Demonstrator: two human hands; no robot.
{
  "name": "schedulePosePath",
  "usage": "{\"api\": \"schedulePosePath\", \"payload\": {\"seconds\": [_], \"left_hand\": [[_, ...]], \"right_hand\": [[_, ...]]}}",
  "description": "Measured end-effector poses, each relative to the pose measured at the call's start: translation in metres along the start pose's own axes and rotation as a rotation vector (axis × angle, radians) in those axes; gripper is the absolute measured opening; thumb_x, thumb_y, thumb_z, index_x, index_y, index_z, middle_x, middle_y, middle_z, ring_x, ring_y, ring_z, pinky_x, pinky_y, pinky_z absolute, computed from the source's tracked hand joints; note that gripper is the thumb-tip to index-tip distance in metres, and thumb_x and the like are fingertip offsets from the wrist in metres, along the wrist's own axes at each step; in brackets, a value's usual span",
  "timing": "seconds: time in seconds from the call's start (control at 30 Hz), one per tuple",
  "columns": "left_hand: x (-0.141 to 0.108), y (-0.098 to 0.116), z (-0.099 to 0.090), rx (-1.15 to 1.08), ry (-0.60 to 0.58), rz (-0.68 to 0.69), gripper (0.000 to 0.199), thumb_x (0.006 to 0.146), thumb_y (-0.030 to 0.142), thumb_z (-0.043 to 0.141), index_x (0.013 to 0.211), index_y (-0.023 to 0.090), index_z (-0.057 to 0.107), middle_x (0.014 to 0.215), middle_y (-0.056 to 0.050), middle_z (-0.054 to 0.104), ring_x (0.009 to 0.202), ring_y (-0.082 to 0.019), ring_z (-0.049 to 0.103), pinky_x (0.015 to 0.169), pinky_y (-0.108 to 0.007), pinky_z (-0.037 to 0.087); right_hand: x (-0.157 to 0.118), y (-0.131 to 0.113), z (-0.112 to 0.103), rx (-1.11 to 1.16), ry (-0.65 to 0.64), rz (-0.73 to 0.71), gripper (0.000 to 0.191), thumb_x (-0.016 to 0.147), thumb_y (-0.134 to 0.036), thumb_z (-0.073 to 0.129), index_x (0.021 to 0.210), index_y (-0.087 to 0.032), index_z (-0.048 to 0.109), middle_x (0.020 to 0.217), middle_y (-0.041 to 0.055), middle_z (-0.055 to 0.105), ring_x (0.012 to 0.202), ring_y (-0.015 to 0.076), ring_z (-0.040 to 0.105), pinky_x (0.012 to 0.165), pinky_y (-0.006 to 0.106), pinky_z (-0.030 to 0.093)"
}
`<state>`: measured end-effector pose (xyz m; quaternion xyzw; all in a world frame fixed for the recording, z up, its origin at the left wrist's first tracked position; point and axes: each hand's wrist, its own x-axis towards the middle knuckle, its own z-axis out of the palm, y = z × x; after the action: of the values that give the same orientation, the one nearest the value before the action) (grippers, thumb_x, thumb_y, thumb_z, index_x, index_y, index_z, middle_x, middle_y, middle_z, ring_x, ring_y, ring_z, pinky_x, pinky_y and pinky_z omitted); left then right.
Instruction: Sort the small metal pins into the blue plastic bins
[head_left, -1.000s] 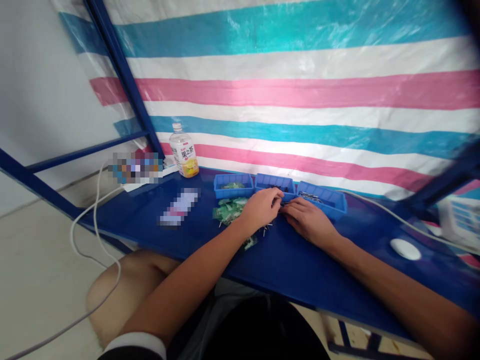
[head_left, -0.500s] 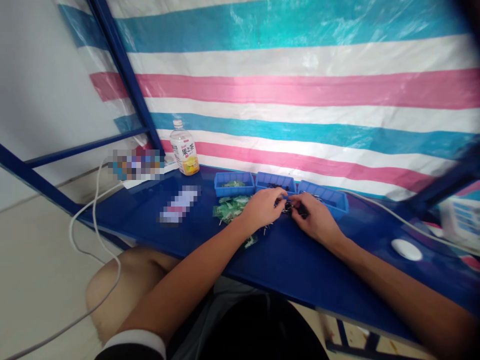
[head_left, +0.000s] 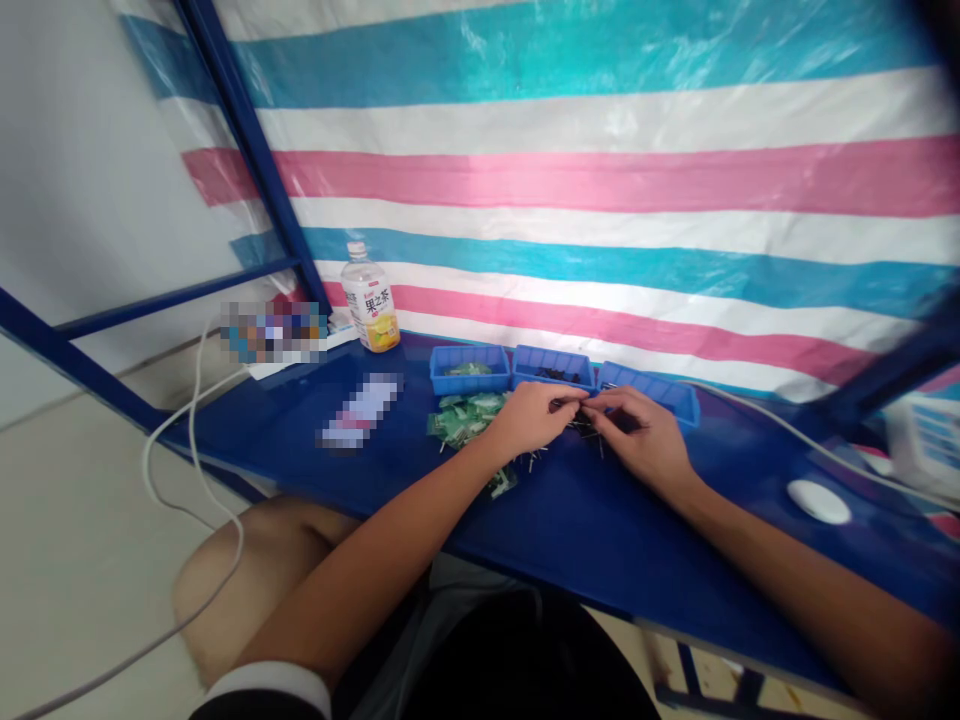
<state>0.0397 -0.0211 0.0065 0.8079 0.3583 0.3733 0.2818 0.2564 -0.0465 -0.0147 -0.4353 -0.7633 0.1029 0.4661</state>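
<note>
My left hand (head_left: pixel 536 415) and my right hand (head_left: pixel 645 435) meet fingertip to fingertip in front of the blue bins. Both have thumb and fingers pinched together; whatever lies between the tips is too small to make out. Thin dark and silvery parts (head_left: pixel 598 437) show just under the fingers. Beside my left hand is a heap of green packets (head_left: pixel 465 418). Behind stand a left bin (head_left: pixel 470 383) with greenish pieces, a middle bin (head_left: pixel 553 357) with black pieces, and a right bin (head_left: pixel 679 402) partly covered by my right hand.
A labelled bottle (head_left: pixel 372 305) stands at the back left of the blue table (head_left: pixel 570 540). A blurred-out flat item (head_left: pixel 360 412) lies before it. At the right are a white oval object (head_left: pixel 819 502) and a cable (head_left: pixel 795 436). Striped sheeting hangs behind.
The fingertips of my hands have come together, with my right thumb moving up toward my left fingers. More of the thin parts beneath them now shows.
</note>
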Motion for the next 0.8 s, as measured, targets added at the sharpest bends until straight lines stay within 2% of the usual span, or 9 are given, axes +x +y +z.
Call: {"api": "schedulePosePath", "payload": {"seconds": [0.2,0.33,0.5,0.57,0.67,0.73,0.8], "left_hand": [[0.0028,-0.0005,-0.0043,-0.034,0.057,-0.041,0.019,0.1,0.026,0.069,0.111,0.023,0.084,0.116,-0.004,0.084,0.105,-0.022,0.079,0.103,-0.039,0.062],[0.0031,-0.0014,-0.0034,-0.023,0.056,-0.018,0.017,0.099,0.024,0.07,0.108,0.022,0.084,0.113,-0.004,0.084,0.101,-0.021,0.079,0.1,-0.038,0.062],[0.002,-0.0008,-0.0003,0.007,0.035,0.035,0.018,0.1,0.022,0.067,0.11,0.022,0.082,0.112,-0.003,0.084,0.101,-0.02,0.079,0.098,-0.036,0.062],[0.0013,0.0008,0.0002,0.002,0.028,0.028,0.021,0.1,0.022,0.068,0.118,0.022,0.079,0.111,-0.003,0.084,0.101,-0.02,0.079,0.099,-0.035,0.061],[0.0,0.0029,0.0004,0.018,0.038,0.02,0.032,0.099,0.024,0.069,0.131,0.022,0.073,0.113,-0.004,0.084,0.104,-0.021,0.079,0.1,-0.035,0.061],[-0.0011,0.0032,0.0006,0.058,0.045,0.025,0.034,0.1,0.026,0.067,0.134,0.022,0.072,0.111,-0.005,0.084,0.103,-0.023,0.079,0.098,-0.035,0.061],[-0.0026,0.0029,0.0009,0.096,0.038,0.012,0.035,0.103,0.031,0.063,0.136,0.022,0.072,0.107,-0.006,0.084,0.098,-0.024,0.079,0.092,-0.035,0.062]], "right_hand": [[-0.002,-0.0008,0.0039,0.076,-0.047,0.08,0.018,0.096,-0.041,0.071,0.101,-0.025,0.078,0.104,0.0074,0.079,0.074,0.0208,0.07,0.068,0.038,0.058],[-0.0018,0.0026,0.0049,0.072,-0.07,0.132,0.014,0.092,-0.037,0.071,0.098,-0.024,0.075,0.1,0.0059,0.079,0.072,0.0202,0.07,0.066,0.036,0.056],[-0.0012,0.001,0.0056,-0.016,-0.082,0.161,0.008,0.085,-0.031,0.071,0.09,-0.025,0.069,0.085,0.0031,0.075,0.064,0.0189,0.064,0.059,0.034,0.051],[-0.0015,0.0004,0.0068,-0.024,-0.079,0.17,0.009,0.084,-0.029,0.071,0.089,-0.025,0.065,0.081,0.0019,0.072,0.062,0.0179,0.062,0.059,0.033,0.05],[-0.0022,0.0018,0.008,0.024,-0.064,0.16,0.019,0.086,-0.028,0.069,0.103,-0.025,0.062,0.083,0.0011,0.07,0.062,0.0174,0.062,0.06,0.033,0.051],[-0.0024,0.003,0.0073,0.059,-0.056,0.138,0.031,0.09,-0.028,0.066,0.12,-0.024,0.061,0.086,0.0016,0.069,0.065,0.0184,0.064,0.062,0.033,0.053],[-0.0024,0.0033,0.0056,0.044,-0.037,0.124,0.037,0.093,-0.03,0.063,0.129,-0.024,0.062,0.088,0.003,0.069,0.069,0.0199,0.065,0.061,0.033,0.054]]}}
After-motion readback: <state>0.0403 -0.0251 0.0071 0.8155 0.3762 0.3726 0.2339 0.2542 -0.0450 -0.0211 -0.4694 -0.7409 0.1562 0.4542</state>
